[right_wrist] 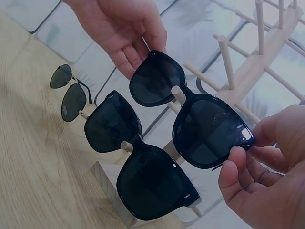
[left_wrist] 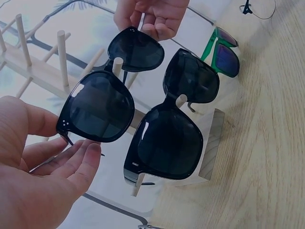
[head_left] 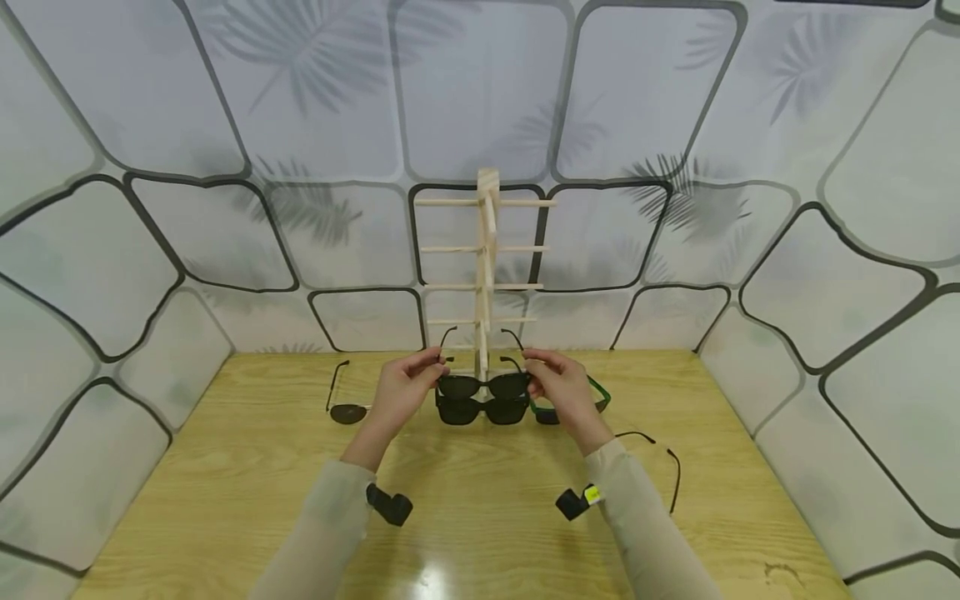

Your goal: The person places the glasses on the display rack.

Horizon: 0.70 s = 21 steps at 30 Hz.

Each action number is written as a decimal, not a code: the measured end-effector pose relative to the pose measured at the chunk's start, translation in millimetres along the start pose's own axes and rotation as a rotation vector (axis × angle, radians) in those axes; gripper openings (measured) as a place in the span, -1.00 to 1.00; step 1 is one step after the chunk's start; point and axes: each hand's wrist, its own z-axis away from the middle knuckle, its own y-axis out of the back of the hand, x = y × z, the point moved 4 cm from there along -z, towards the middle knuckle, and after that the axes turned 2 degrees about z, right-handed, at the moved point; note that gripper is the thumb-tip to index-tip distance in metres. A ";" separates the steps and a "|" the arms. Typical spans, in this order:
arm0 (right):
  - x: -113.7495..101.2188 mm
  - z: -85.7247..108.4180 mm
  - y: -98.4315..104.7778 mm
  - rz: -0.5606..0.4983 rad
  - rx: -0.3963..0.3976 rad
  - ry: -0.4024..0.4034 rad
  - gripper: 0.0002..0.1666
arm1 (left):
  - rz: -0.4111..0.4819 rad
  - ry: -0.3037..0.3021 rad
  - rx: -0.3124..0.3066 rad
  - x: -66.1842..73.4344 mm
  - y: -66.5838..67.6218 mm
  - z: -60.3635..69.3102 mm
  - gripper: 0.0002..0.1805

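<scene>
The back wall [head_left: 480, 92], left wall [head_left: 82, 250] and right wall [head_left: 862, 283] are pale, 3 sides around a table [head_left: 180, 500]. Rounded cells outlined in black and grey cover them; leaves [head_left: 667, 190] mark the back wall. The table is yellowish, grained wood, with white glare [head_left: 430, 579] at its near edge.

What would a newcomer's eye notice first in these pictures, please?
Probably the upper black sunglasses, which the left hand and right hand hold by their two ends at the wooden rack. Just below, the lower black sunglasses sit on the rack. The green-framed sunglasses on the table, right of the rack in the head view, may also stand out.
</scene>
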 end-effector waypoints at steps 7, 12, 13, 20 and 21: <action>3.1 -1.2 0.2 0.011 -0.012 -0.004 -0.55 | -0.015 0.001 -0.006 -1.3 0.1 -0.3 -0.57; 3.6 -1.8 0.5 0.010 -0.015 -0.008 -0.56 | -0.027 0.002 -0.007 0.2 0.1 -0.1 -0.57; 3.7 -2.0 0.6 0.010 -0.015 -0.010 -0.57 | -0.027 0.006 -0.006 0.1 0.1 0.0 -0.57; 3.8 -3.5 0.3 0.009 -0.023 -0.019 -0.58 | -0.026 0.035 -0.004 -1.9 -0.1 -1.2 -0.57; 3.8 -3.5 0.3 0.008 -0.025 -0.019 -0.57 | -0.029 0.032 -0.004 -1.6 0.0 -1.1 -0.57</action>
